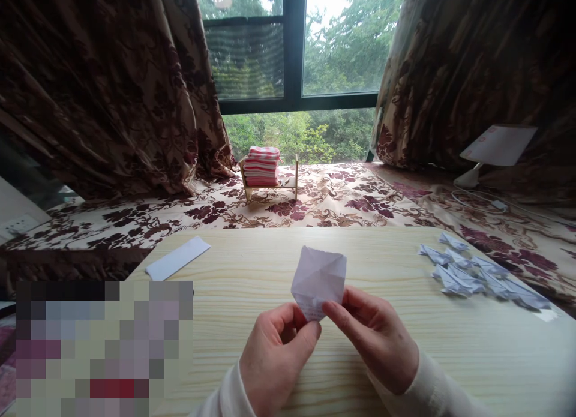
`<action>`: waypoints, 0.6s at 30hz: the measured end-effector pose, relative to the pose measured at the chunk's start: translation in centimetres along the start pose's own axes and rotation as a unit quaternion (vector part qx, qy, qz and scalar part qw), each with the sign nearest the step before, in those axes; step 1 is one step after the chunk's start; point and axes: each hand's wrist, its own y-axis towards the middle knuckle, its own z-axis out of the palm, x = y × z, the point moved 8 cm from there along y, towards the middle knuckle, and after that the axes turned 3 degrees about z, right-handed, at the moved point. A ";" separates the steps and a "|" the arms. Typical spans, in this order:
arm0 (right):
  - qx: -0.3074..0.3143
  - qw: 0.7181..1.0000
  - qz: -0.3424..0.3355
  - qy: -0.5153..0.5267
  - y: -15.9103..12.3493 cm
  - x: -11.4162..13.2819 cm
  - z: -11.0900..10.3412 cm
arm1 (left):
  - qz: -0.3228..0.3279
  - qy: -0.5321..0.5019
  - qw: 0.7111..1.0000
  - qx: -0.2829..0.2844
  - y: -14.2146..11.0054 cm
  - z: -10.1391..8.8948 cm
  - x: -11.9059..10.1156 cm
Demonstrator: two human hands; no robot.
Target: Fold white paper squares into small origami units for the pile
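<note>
A small creased sheet of white paper is held up above the wooden table, its fold lines crossing near the middle. My left hand pinches its lower left edge between thumb and fingers. On the lower right edge, my right hand is closed with the thumb on the front of the paper. Some faint marks show near the bottom of the sheet. To the right lies a cluster of several folded white paper pieces, and at the far left of the tabletop rests a flat stack of white paper strips.
Behind the table a floral cloth covers a ledge under the window. On it stand a small rack with folded striped cloths and a white lamp with a cord. The lower left area is blurred out by pixel blocks.
</note>
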 end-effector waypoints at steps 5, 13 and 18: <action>0.001 1.000 0.003 0.005 0.1 0.0 0.1 | 0.002 -0.028 0.999 0.020 -0.3 0.3 -0.1; 0.010 1.000 -0.026 -0.001 0.0 0.6 0.4 | -0.020 -0.036 0.998 0.046 -0.2 0.8 -0.3; 0.011 0.999 0.035 -0.002 0.5 -0.4 -0.3 | -0.045 -0.002 0.998 0.032 -0.3 0.5 0.0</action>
